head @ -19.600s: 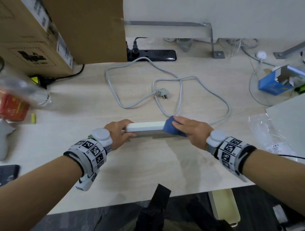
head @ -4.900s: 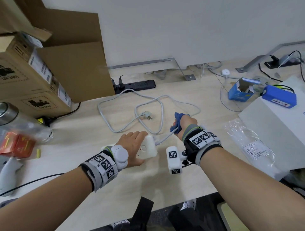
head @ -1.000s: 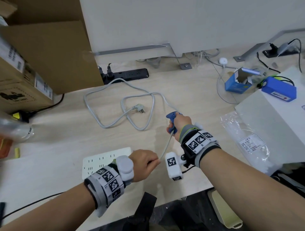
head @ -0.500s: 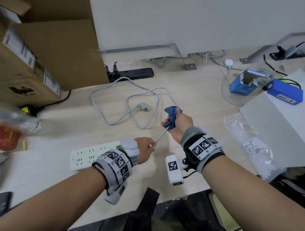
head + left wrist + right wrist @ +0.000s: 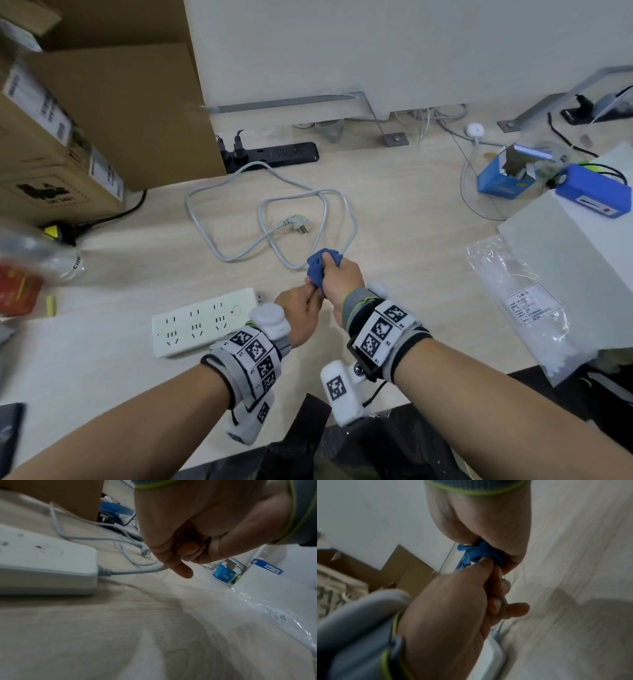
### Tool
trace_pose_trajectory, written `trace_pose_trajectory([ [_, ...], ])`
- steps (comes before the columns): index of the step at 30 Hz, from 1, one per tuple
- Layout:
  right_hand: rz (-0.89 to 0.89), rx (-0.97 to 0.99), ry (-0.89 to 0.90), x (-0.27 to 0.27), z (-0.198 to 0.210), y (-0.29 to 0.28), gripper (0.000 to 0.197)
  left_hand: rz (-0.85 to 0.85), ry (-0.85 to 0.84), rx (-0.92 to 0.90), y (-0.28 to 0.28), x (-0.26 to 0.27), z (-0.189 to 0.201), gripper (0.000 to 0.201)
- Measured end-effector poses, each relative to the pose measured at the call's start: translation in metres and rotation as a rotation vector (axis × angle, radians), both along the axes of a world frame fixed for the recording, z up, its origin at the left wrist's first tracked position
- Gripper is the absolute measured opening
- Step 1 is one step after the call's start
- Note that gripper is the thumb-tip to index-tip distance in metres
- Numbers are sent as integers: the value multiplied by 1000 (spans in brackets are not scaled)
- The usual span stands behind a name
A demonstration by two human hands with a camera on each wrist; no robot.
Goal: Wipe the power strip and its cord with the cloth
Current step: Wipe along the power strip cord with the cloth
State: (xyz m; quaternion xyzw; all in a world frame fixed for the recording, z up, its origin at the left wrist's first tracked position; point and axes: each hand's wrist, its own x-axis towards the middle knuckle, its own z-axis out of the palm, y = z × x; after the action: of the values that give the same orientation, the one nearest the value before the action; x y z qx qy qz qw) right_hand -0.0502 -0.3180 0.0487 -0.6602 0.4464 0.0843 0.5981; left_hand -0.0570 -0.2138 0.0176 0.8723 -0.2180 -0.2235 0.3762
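Two hands, head view: the right hand (image 5: 337, 274) wraps the blue cloth (image 5: 318, 265) round the cord (image 5: 236, 255), near the power strip (image 5: 202, 322) on the worktop (image 5: 394, 219).
Left wrist view: the left hand (image 5: 193, 524) has its fingers (image 5: 181, 569) pinching the cord beside the strip.
Right wrist view: cloth clenched round the cord.
Progress: most of the cord looks left to wipe.

Light wood table (image 5: 404, 212). Stacked cardboard boxes (image 5: 102, 113) at far left, printed labels on their sides. Black power strip (image 5: 274, 155) against the grey partition (image 5: 376, 48), two black plugs in its left end. Small blue carton (image 5: 503, 180), top open, at far right; blue battery pack (image 5: 594, 194) just beside it, resting on a pale grey board (image 5: 565, 246). Clear plastic bag (image 5: 527, 308) with a printed label lies near the board's front edge. Blurred bottle (image 5: 37, 253) and red packet (image 5: 17, 291) at left edge.
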Motion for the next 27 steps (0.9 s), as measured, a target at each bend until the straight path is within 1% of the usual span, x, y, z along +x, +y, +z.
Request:
trace_pose_trajectory([
  [2, -103, 95, 80, 9, 1, -5, 30, -60, -94, -27, 7, 0, 2, 36],
  [3, -181, 168, 98, 11, 4, -9, 31, -102, -132, -30, 12, 0, 4, 38],
  [5, -320, 294, 98, 15, 11, -21, 28, -224, -182, -4, 24, -2, 6, 39],
  [6, -346, 324, 90, 15, 13, -30, 27, -285, -191, 10, 32, -6, 7, 39],
  [8, -344, 331, 32, 14, 12, -48, 27, -362, -176, 7, 45, -13, 6, 39],
  [9, -328, 305, -9, 13, 13, -55, 25, -396, -187, 24, 53, -14, 4, 39],
  [12, -339, 254, -79, 10, 11, -71, 23, -543, -251, 162, 73, -14, -4, 40],
  [14, -353, 258, -95, 10, 12, -74, 24, -619, -200, 270, 84, -11, -6, 43],
  [16, -355, 248, -96, 11, 13, -73, 27, -645, -154, 377, 87, -3, -3, 46],
  [17, -366, 256, -98, 13, 15, -72, 29, -645, -132, 410, 86, 2, -2, 44],
  [18, -398, 306, -96, 14, 16, -70, 32, -622, -113, 418, 83, 7, -1, 40],
  [20, -467, 382, -101, 16, 18, -68, 37, -504, -62, 386, 71, 13, 4, 29],
  [22, -493, 385, -102, 18, 18, -64, 38, -313, 9, 266, 50, 12, 10, 39],
  [23, -501, 403, -88, 18, 18, -61, 38, -216, 35, 190, 36, 10, 14, 40],
  [25, -544, 475, -77, 18, 19, -55, 37, -98, 93, 80, 7, 7, 24, 32],
  [27, -589, 510, -114, 17, 20, -51, 37, -56, 237, 1, -18, 5, 36, 20],
])
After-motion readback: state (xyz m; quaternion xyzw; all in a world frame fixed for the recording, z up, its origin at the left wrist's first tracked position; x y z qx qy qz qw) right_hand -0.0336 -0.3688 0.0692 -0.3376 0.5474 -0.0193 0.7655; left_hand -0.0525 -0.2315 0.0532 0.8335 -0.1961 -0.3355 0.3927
